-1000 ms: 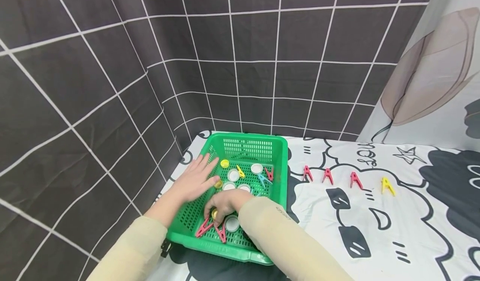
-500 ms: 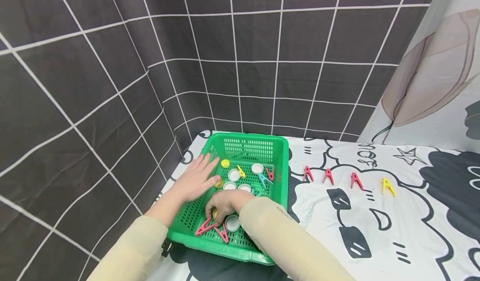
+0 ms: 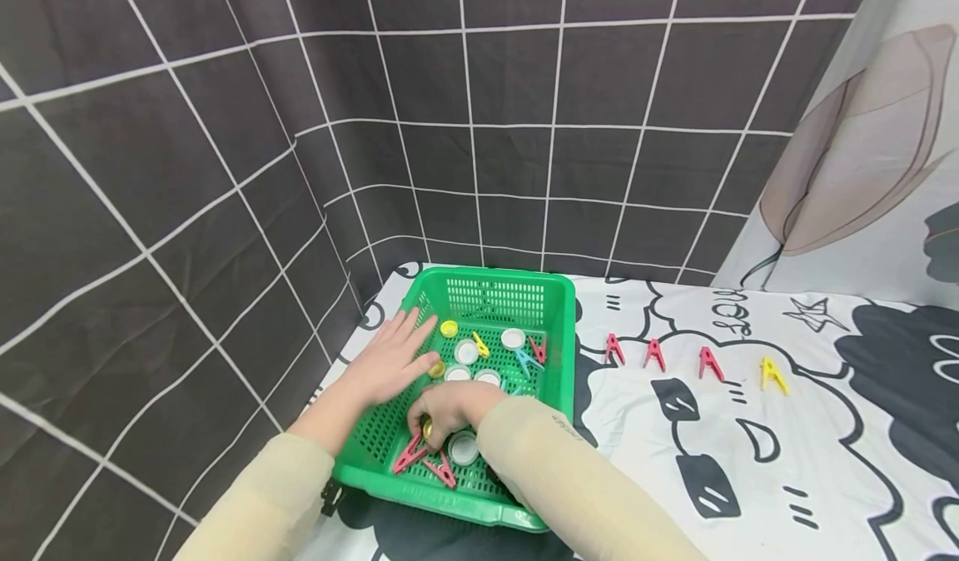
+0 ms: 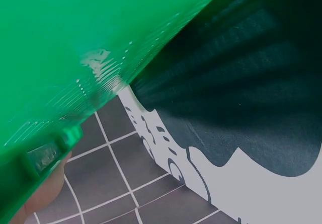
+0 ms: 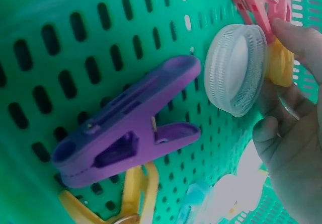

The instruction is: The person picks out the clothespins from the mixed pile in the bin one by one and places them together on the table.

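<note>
My left hand (image 3: pixel 390 361) lies with fingers spread over the left rim of the green basket (image 3: pixel 559 328); in the left wrist view one finger (image 4: pixel 48 194) shows beyond the basket's outer wall. Down inside the basket, my right hand (image 3: pixel 444 409) has curled fingers and pinches a red clothespin (image 3: pixel 408 454), though the contact is partly hidden. A yellow cap (image 5: pixel 282 65) sits between its thumb and fingers. Beside it lie another red clothespin (image 3: pixel 440 468) and a clear-walled white cap (image 5: pixel 234 68). A purple clothespin (image 5: pixel 126 126) lies close by in the right wrist view.
Farther in the basket are several white caps, a yellow cap (image 3: pixel 449 328), a yellow clothespin (image 3: pixel 480 344), a blue clothespin (image 3: pixel 528 361) and a red one (image 3: pixel 539 349). Right of it, several red clothespins and a yellow clothespin (image 3: pixel 773 374) stand in a row on the printed cloth (image 3: pixel 794 444).
The two red clothespins by my right fingertips have shifted and turned slightly; the left one looks narrower. My right hand has barely moved, and my left hand stays on the rim.
</note>
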`<action>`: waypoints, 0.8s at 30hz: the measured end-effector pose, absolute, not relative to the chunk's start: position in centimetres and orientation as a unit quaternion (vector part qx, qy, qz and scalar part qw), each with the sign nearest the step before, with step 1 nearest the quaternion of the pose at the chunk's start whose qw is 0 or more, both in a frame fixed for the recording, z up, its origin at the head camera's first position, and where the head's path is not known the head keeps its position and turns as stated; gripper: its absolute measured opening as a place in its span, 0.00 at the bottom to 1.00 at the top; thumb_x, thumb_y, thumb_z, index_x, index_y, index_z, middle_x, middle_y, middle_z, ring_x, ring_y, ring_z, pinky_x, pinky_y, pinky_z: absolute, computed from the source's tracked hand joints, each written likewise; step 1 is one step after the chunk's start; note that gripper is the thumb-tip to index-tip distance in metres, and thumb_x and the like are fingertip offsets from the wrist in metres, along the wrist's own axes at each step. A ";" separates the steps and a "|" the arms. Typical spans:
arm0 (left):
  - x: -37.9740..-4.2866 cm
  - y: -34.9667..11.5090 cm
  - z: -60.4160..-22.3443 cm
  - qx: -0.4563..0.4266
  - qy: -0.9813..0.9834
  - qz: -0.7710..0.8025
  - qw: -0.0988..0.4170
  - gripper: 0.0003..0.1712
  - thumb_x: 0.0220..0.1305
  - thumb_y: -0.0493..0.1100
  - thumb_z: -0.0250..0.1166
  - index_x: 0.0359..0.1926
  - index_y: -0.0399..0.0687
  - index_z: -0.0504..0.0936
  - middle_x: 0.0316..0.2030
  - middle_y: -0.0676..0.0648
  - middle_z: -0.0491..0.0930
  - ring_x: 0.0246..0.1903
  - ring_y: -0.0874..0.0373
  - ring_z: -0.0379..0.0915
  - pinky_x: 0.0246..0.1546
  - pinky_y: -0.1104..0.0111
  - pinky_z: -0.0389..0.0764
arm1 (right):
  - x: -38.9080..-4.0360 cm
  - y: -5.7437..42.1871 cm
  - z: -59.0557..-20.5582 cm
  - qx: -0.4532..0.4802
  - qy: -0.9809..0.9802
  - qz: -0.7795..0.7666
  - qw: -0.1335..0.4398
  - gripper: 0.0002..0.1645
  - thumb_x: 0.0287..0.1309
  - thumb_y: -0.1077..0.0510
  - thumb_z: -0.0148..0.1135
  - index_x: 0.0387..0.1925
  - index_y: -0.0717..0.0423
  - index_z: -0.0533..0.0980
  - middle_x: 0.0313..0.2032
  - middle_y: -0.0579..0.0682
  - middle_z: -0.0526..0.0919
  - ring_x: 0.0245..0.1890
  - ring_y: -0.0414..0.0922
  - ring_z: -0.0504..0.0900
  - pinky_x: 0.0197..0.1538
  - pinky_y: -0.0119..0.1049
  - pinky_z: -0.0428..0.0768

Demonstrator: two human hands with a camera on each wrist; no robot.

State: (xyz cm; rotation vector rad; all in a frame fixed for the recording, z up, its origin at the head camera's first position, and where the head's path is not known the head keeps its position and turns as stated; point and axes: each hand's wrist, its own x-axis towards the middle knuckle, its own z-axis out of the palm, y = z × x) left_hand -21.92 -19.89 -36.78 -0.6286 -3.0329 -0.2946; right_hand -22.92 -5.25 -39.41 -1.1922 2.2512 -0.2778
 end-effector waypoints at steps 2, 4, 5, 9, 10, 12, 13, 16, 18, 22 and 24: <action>-22.0 -19.8 -36.8 -0.203 -0.975 -0.095 0.014 0.37 0.71 0.60 0.43 0.73 0.47 0.49 0.71 0.35 0.43 0.70 0.40 0.33 0.68 0.51 0.38 | -23.1 -5.1 -39.2 -0.447 0.837 -0.118 0.293 0.10 0.48 0.57 0.70 0.32 0.39 0.78 0.33 0.37 0.74 0.33 0.36 0.72 0.36 0.30 0.73; -22.0 -19.8 -36.8 -0.204 -0.974 -0.094 0.014 0.37 0.71 0.59 0.43 0.73 0.47 0.49 0.71 0.35 0.43 0.70 0.40 0.33 0.68 0.51 0.38 | -23.4 -4.9 -39.0 -0.440 0.834 -0.133 0.306 0.11 0.48 0.58 0.69 0.34 0.41 0.79 0.32 0.38 0.75 0.32 0.37 0.72 0.35 0.30 0.73; -22.0 -19.8 -36.8 -0.204 -0.974 -0.094 0.014 0.37 0.71 0.59 0.44 0.73 0.47 0.49 0.71 0.35 0.43 0.70 0.40 0.33 0.68 0.51 0.38 | -23.5 -4.8 -38.9 -0.435 0.833 -0.139 0.312 0.12 0.48 0.59 0.69 0.35 0.41 0.79 0.32 0.38 0.75 0.31 0.37 0.72 0.35 0.30 0.73; -22.0 -19.7 -36.8 -0.205 -0.974 -0.092 0.013 0.37 0.71 0.60 0.43 0.73 0.47 0.49 0.71 0.35 0.43 0.70 0.40 0.33 0.68 0.51 0.38 | -23.8 -4.3 -38.6 -0.415 0.833 -0.156 0.332 0.14 0.48 0.60 0.69 0.37 0.40 0.79 0.33 0.39 0.75 0.32 0.38 0.72 0.35 0.31 0.74; -22.0 -19.7 -36.8 -0.205 -0.974 -0.092 0.013 0.38 0.71 0.61 0.42 0.73 0.47 0.49 0.71 0.35 0.43 0.70 0.40 0.34 0.68 0.51 0.38 | -23.9 -4.2 -38.4 -0.414 0.832 -0.158 0.335 0.14 0.48 0.59 0.69 0.37 0.39 0.78 0.33 0.39 0.75 0.32 0.38 0.72 0.36 0.32 0.74; -22.0 -19.7 -36.8 -0.205 -0.975 -0.090 0.013 0.38 0.71 0.62 0.41 0.73 0.47 0.49 0.71 0.35 0.43 0.70 0.39 0.34 0.68 0.51 0.39 | -23.9 -4.0 -38.2 -0.408 0.834 -0.157 0.336 0.14 0.47 0.57 0.70 0.36 0.38 0.78 0.33 0.39 0.75 0.32 0.38 0.72 0.36 0.33 0.74; -22.0 -19.7 -36.9 -0.205 -0.975 -0.089 0.013 0.39 0.71 0.63 0.40 0.73 0.47 0.49 0.71 0.35 0.43 0.70 0.39 0.34 0.68 0.51 0.39 | -24.0 -3.9 -38.0 -0.407 0.834 -0.158 0.337 0.13 0.47 0.57 0.70 0.35 0.38 0.78 0.33 0.40 0.76 0.32 0.38 0.72 0.36 0.33 0.74; -21.9 -19.7 -36.9 -0.206 -0.975 -0.086 0.014 0.39 0.70 0.65 0.38 0.73 0.47 0.49 0.71 0.35 0.43 0.70 0.39 0.34 0.68 0.50 0.39 | -24.4 -3.5 -37.6 -0.405 0.836 -0.156 0.337 0.14 0.47 0.57 0.70 0.36 0.37 0.78 0.33 0.40 0.76 0.33 0.39 0.73 0.37 0.34 0.74; -21.9 -19.8 -36.9 -0.205 -0.975 -0.085 0.015 0.39 0.70 0.65 0.37 0.73 0.47 0.49 0.71 0.35 0.43 0.70 0.38 0.35 0.68 0.50 0.39 | -24.8 -3.1 -37.3 -0.403 0.836 -0.158 0.336 0.14 0.47 0.58 0.69 0.36 0.38 0.78 0.34 0.40 0.76 0.34 0.39 0.73 0.38 0.34 0.74; -21.8 -19.8 -36.9 -0.203 -0.975 -0.085 0.016 0.39 0.71 0.64 0.38 0.73 0.49 0.48 0.71 0.35 0.44 0.70 0.38 0.35 0.68 0.50 0.39 | -25.7 -1.9 -36.8 -0.385 0.847 -0.158 0.331 0.13 0.50 0.59 0.67 0.37 0.39 0.78 0.36 0.40 0.76 0.35 0.38 0.73 0.37 0.33 0.74; -21.9 -19.8 -36.9 -0.204 -0.975 -0.085 0.018 0.38 0.71 0.63 0.39 0.73 0.48 0.49 0.71 0.35 0.44 0.70 0.38 0.35 0.68 0.50 0.39 | -26.2 -1.2 -36.5 -0.372 0.853 -0.160 0.328 0.13 0.51 0.59 0.67 0.37 0.39 0.77 0.36 0.40 0.75 0.33 0.38 0.73 0.35 0.32 0.74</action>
